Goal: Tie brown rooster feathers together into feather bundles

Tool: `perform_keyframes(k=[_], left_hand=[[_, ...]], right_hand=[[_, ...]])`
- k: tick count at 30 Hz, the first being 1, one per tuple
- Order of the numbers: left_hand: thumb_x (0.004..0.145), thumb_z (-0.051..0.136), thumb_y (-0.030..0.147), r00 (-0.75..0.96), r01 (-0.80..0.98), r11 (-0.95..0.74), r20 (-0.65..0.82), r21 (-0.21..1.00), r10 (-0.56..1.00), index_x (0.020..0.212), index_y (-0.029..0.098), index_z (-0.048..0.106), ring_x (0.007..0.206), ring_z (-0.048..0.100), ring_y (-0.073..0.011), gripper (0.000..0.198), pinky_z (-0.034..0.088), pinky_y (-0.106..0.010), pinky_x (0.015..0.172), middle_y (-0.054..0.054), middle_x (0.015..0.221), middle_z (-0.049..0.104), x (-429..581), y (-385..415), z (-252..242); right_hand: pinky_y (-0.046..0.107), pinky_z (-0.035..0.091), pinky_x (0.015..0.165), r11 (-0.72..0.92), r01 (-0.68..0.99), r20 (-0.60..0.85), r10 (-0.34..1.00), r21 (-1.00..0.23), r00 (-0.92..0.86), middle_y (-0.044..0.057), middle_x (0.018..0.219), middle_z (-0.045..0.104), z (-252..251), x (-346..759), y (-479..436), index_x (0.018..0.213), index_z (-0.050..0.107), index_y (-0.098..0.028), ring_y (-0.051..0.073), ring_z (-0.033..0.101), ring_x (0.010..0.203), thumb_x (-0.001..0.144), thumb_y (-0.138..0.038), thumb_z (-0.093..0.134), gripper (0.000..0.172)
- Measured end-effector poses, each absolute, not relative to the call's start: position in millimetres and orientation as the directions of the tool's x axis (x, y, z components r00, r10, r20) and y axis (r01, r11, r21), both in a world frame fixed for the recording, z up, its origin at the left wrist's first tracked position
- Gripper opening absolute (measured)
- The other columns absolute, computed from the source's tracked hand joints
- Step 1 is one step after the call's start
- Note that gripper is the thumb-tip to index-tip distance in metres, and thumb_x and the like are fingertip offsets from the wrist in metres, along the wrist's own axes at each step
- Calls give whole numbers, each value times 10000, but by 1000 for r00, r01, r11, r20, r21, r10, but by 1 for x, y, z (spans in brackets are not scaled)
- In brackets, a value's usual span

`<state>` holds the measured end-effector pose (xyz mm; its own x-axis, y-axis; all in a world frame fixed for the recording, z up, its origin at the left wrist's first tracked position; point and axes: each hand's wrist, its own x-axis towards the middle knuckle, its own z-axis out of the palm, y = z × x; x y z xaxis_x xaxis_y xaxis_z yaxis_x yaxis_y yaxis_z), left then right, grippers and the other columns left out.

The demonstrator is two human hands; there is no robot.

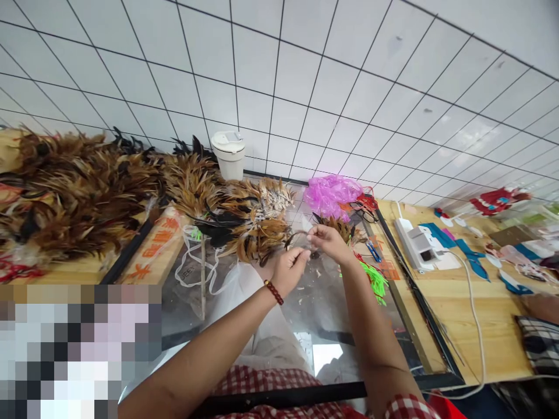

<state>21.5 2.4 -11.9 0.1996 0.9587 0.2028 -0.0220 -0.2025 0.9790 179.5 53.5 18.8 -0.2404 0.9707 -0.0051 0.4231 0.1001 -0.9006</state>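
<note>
Showing two bare hands at work above the clear panel (321,285) of a wooden table (493,305), between the panel's near and far edges. The right hand (331,243) pinches a slender dark feather (298,233) between thumb and fingertips; the feather curves leftward from this grip, over the panel. The left hand (290,270), with a bracelet of dark red beads (273,292) at the wrist, lies just beside the right, fingers curled and thumb drawn against the forefinger; whether a strand lies between them cannot be told. To the left of the hands, toward the far edge, rests a bundle of brown feathers (257,238); a broad heap of plumage (82,192) spreads over the table's far left corner. A white lidded container (230,157) stands at the far edge, before the tiled wall (301,87). A crumpled purple bag (332,198) lies near the panel's far right corner, with eyeglasses (371,216) just beside it. Nearer the panel's right edge are a small blue tool (373,251) and a bunch of bright green strands (373,280). White cord (188,259) and a thin stick (203,279) lie near the left edge. Right of the panel, a white power strip (417,244) and blue cut pieces (474,256) rest on bare wood; a co-worker's checked sleeve (539,343) appears at the table's near right corner.
</note>
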Motion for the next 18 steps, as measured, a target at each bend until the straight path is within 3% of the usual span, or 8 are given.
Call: perform_keyframes(k=[2,4,10,13,18], left_hand=[[864,499,452,103,-124,-103,116,987,988,683,165,567,482,424,-84,346,340,-216,520,35,500,478,22,7,-15],[838,533,474,40,-215,-42,52,976,998,726,166,579,473,427,-76,331,344,-208,495,31,539,511,24,11,-19],[776,618,456,70,-359,71,-49,931,996,999,165,604,454,474,-71,367,371,-198,434,20,628,586,30,17,-26],[725,670,389,88,-365,120,-94,923,992,948,151,636,456,488,-63,328,387,-191,435,16,644,603,31,19,-27],[645,724,312,62,-351,161,-149,922,987,837,146,665,436,498,-74,261,400,-196,435,43,522,557,29,19,-23]], right_hand=[[254,431,583,-47,199,-91,972,-979,-219,-28,627,556,22,177,52,758,550,-183,122,542,580,714,-410,690,270],[248,427,569,-92,101,-113,968,-991,-224,-32,612,554,25,172,51,742,539,-187,120,543,571,657,-436,747,336],[235,388,612,91,151,41,951,-984,-306,-31,641,536,31,161,44,737,611,-158,95,473,611,679,-410,751,295],[232,370,601,83,171,22,943,-982,-333,-30,646,527,30,164,43,753,628,-153,92,458,611,694,-407,738,283],[242,409,646,-57,106,-81,967,-993,-243,-28,673,534,25,163,45,704,590,-162,101,484,649,603,-424,791,346]])
